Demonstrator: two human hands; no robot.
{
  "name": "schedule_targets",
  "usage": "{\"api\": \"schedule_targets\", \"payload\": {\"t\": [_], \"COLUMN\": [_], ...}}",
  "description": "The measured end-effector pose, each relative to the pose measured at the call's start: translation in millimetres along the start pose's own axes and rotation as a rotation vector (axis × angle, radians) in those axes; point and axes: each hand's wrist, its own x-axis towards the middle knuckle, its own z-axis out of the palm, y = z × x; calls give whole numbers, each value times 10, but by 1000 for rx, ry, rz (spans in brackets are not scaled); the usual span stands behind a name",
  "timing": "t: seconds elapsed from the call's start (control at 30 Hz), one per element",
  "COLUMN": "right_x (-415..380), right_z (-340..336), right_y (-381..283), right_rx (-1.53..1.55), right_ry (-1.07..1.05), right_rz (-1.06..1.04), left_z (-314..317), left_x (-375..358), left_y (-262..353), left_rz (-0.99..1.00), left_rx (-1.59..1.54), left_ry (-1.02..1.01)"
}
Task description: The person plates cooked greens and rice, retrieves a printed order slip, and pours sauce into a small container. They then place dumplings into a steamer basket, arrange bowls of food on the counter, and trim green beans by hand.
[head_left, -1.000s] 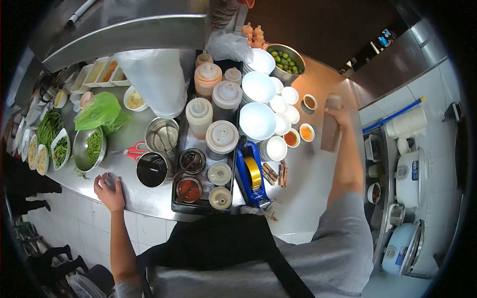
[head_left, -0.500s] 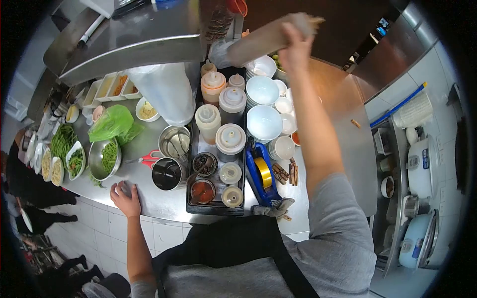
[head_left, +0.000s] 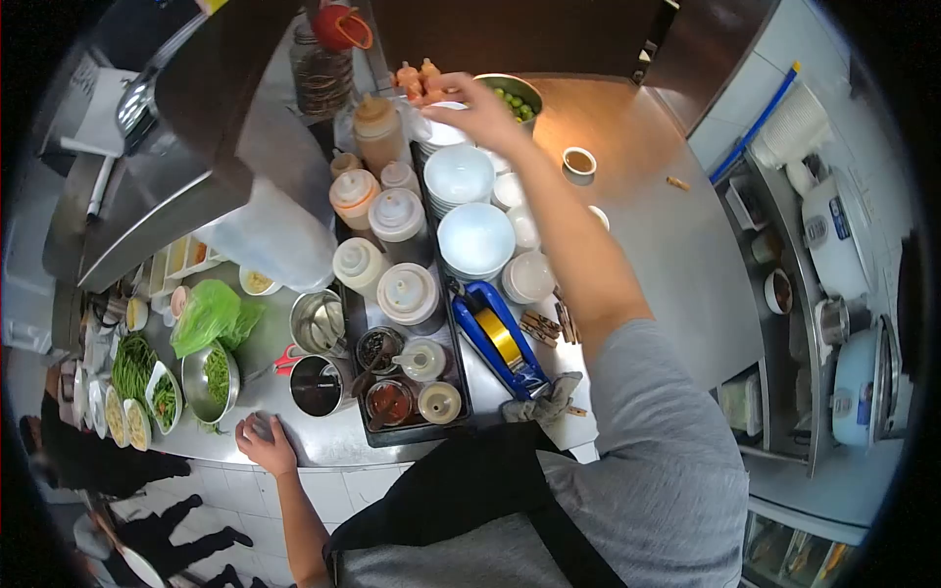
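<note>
My left hand [head_left: 265, 446] rests on the counter's front edge with its fingers apart, close to a steel pot of dark liquid [head_left: 316, 384]. My right hand [head_left: 475, 116] reaches over a far stack of white bowls [head_left: 443, 125], thumb and fingers apart and nothing visible between them. Left of it, a large squeeze bottle with brown contents [head_left: 378, 135] stands at the far end of a black tray [head_left: 417, 431]. Other squeeze bottles [head_left: 397, 216] and open sauce jars [head_left: 390, 402] fill the tray. Pale blue bowls [head_left: 476, 240] are stacked beside it.
A blue tape dispenser [head_left: 498, 338] sits right of the tray, near a grey cloth [head_left: 544, 400]. Greens fill a steel bowl [head_left: 211, 382] at left. A metal shelf [head_left: 172, 186] overhangs the counter. A small sauce cup [head_left: 579, 165] stands at back right. People stand lower left.
The long container that my right hand held is out of that hand, which has moved left and lower toward the bottles. The view has shifted. My left hand stays at the counter edge.
</note>
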Motion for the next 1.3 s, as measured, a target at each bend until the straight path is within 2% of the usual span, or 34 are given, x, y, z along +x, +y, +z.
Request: {"api": "schedule_targets", "payload": {"t": [0.07, 0.1, 0.13, 0.2, 0.27, 0.37, 0.47, 0.57, 0.87, 0.97, 1.03, 1.1, 1.3], "right_x": [-344, -627, -859, -1371, -1891, -2236, -2383, -2279, -1832, -1766, -1773, -1702, -1877], "right_z": [-642, -927, -1223, -1491, -1575, -1308, -1194, -1198, -1171, -1133, -1166, -1128, -1465], "right_y": [166, 123, 439, 473, 735, 723, 1071, 1243, 1449, 1658, 2024, 1881, 2367], "right_rx": [-478, -533, -733, -1057, -963, -800, -846, -685, -517, -444, -338, -223, -466], "right_ry": [7, -32, -104, -240, -123, 118, 365, 451, 481, 535, 535, 465, 279], "right_rz": [-114, 122, 303, 670, 767, 818, 662, 646, 636, 554, 268, 500, 342], "left_z": [-11, -19, -15, 8, 1, 18, 28, 52, 84, 66, 31, 28, 27], "left_x": [9, 8, 10, 8, 6, 1, 8, 6, -5, -6, 6, 3, 14], "left_y": [25, 37, 43, -5, 29, 8, -11, -57, -105, -72, -7, 0, 30], "left_rz": [-5, -11, -22, 0, 0, 6, 6, 15, 40, 45, -62, -37, -93], "left_rx": [17, 24, 30, 31, 36, 47, 61, 60, 68, 54, -42, 5, -3], "left_ry": [-15, -23, -33, -33, -26, -20, -20, -24, 0, 5, -81, -43, -28]}}
